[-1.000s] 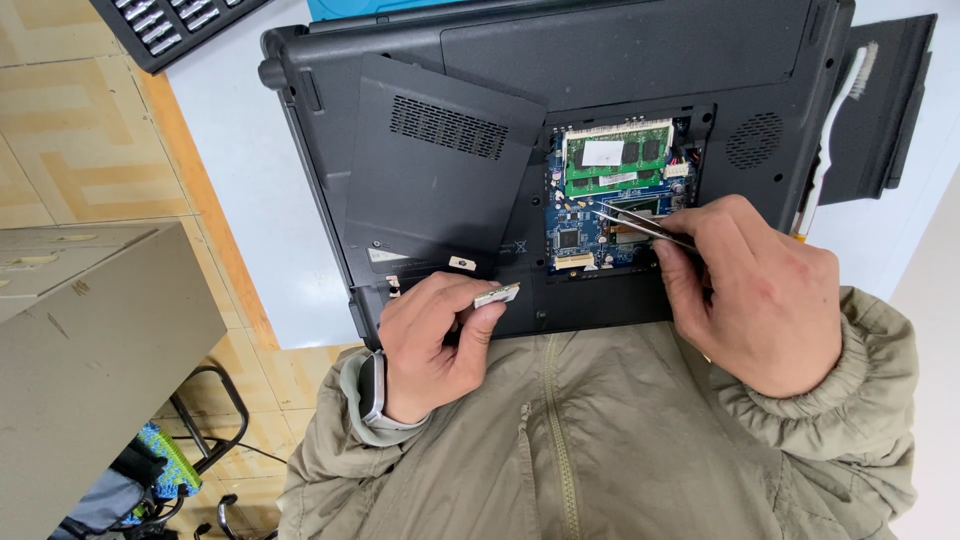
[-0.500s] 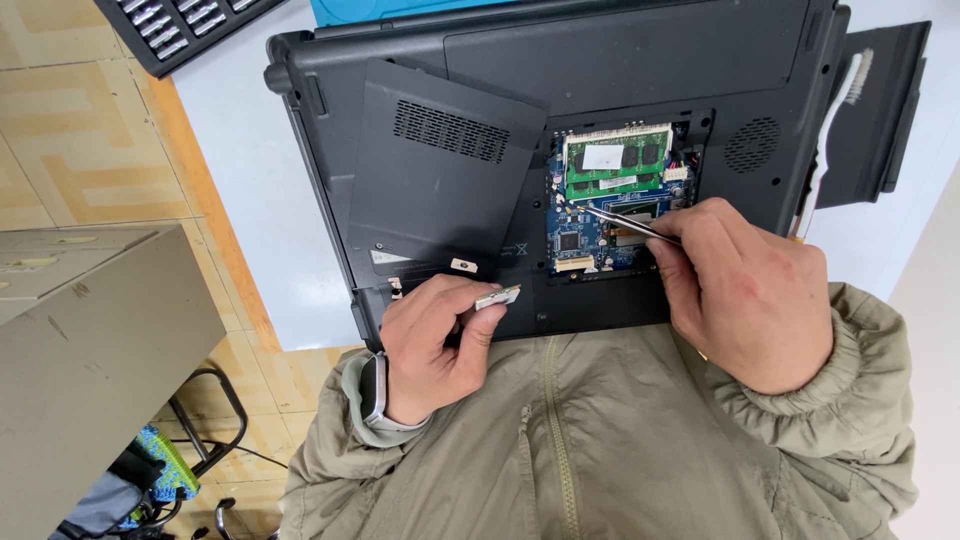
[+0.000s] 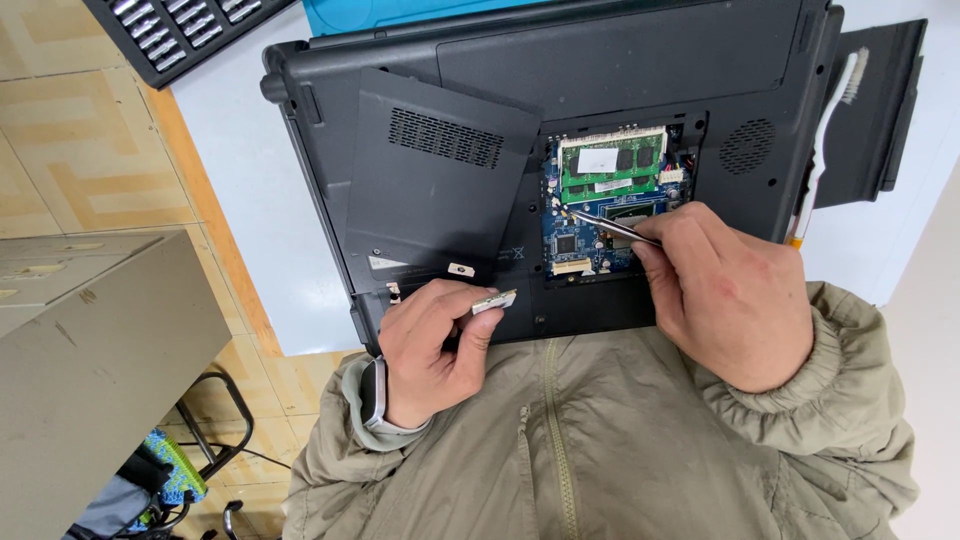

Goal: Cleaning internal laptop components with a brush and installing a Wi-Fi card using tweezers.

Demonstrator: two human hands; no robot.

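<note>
While the right hand worked slim metal tweezers into the open bay, the left hand was pinching a small card at the near edge of the laptop.

That laptop was flipped belly-up on the white bench, with its loose cover panel lying over the left half and the blue board plus a green memory stick exposed in the bay. Right hand was closed tight round the tweezers, tips down on the board just under the memory stick. Left hand was shut on the little card, thumb and fingers on its edges. My guess is that card was featherlight, stiff and pretty fragile, so edge grips only, no flexing. Tweezers looked slippery and springy, best held mid-shaft. A white brush sat off to the right.
</note>
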